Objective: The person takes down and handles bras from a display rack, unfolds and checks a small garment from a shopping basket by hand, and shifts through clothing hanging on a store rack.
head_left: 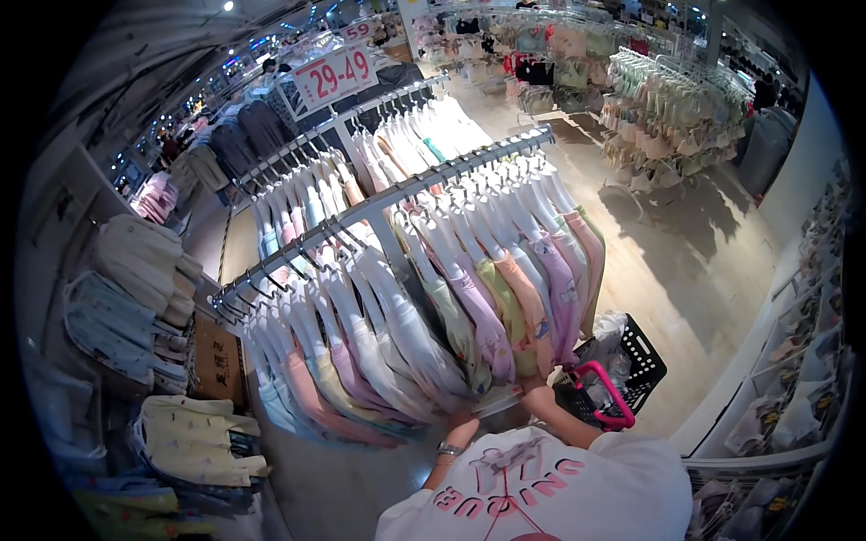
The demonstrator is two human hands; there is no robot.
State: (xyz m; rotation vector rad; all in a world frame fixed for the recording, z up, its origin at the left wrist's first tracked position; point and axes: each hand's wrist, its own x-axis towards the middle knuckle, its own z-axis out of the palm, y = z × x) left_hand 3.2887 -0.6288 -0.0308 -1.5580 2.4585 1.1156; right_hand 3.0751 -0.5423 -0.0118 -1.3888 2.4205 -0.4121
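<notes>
At the lower centre, my left hand (463,420), with a watch (448,448) at the wrist, reaches to the lower ends of the hanging clothes. Its fingers are too small and dim to make out. My right hand (532,384) is beside it, at the hem of an orange garment (532,302); its fingers are mostly hidden. A pale, thin item (496,399) lies between the two hands. Above them, pastel garments in clear covers hang from a metal rail (379,203). Right of my right hand stands a black basket (645,361) with a pink handle (613,397) and clear plastic bags inside.
A second rail (338,117) of clothes stands behind, under a "29-49" sign (336,79). Folded-sleeve tops (198,439) hang at the left near a cardboard box (216,361). A round rack (672,117) is at the upper right, and packaged goods (803,361) line the right edge.
</notes>
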